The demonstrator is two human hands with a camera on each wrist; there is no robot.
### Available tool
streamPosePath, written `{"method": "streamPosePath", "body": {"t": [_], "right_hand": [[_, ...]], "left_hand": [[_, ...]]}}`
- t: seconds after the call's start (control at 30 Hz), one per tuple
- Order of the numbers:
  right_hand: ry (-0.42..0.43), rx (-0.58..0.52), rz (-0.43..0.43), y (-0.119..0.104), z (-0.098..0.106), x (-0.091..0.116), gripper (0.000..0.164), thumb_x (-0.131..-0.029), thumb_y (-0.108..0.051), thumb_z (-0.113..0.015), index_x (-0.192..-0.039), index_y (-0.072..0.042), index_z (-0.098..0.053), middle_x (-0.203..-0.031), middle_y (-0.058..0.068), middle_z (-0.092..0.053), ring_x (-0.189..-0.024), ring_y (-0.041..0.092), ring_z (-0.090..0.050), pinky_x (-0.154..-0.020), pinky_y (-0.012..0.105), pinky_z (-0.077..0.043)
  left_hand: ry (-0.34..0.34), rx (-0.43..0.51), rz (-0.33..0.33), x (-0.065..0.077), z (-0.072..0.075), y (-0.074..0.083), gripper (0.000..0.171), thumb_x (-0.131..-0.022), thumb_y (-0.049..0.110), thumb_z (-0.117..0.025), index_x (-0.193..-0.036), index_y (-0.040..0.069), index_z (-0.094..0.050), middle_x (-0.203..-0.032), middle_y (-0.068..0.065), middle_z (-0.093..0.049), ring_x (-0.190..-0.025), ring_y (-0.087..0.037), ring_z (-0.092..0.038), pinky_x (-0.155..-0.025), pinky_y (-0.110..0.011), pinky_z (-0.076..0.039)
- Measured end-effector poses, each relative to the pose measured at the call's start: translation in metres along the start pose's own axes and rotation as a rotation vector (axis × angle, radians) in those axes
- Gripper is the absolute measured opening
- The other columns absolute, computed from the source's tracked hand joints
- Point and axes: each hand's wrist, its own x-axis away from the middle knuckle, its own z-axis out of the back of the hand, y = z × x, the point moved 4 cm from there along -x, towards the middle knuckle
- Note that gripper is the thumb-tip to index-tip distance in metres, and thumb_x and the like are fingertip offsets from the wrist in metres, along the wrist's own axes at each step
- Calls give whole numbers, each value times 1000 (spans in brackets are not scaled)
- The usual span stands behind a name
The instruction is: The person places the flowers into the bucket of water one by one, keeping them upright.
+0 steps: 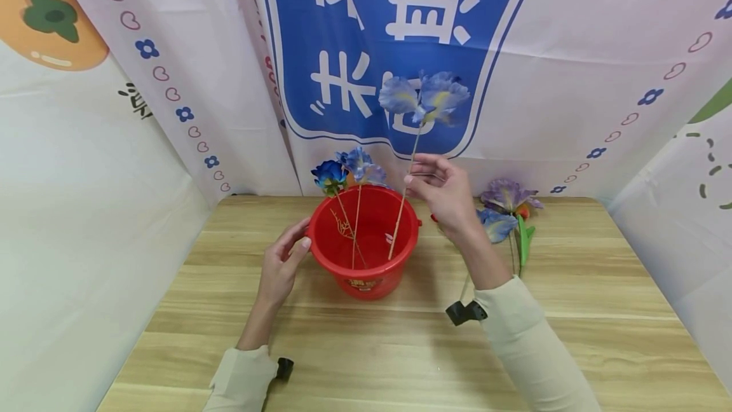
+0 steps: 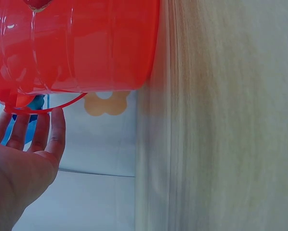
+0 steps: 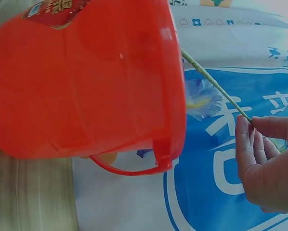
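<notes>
The right forearm hides part of the flowers on the table. The label is too small to read. In the left wrist view, the top edge cuts off the bucket; in the right, its wall hides the lower end of the stem.

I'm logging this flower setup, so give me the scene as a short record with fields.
container: round red plastic bucket, upright on a wood-grain table
blooms in bucket: deep-blue rose-like flower and ruffled light-blue flower, both on thin stems
left hand: fingers touching the bucket's thin red handle near the rim
right hand: pinching the stem of a ruffled pale-blue-and-yellow flower, lower stem inside the bucket's mouth
right of bucket: ruffled purple flower, ruffled blue flower, green leaf
</notes>
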Motion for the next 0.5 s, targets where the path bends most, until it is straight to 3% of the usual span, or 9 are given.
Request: {"method": "streamPosePath", "body": {"t": [0.13,0.5], "right_hand": [[5,11,2,3,-6,-1,46,-95,7,-74,-140,2,-64,-108,2,-70,-94,14,-73,-82,28,-68],[-3,61,-45,19,-15,-1,44,-95,6,-73,-139,0,-67,-115,17,-70,-91,15,-73,-79,25,-67]], "left_hand": [[2,1,3,0,0,0,45,-108,9,-61,-152,-1,-57,-151,-23,-60,-127,-3,-65,-98,-19,-60],[-2,-1,-9,0,0,1,45,-108,8,-61,-152,0,-57,-150,-23,-61,-126,-3,-66,-98,-19,-60]]}}
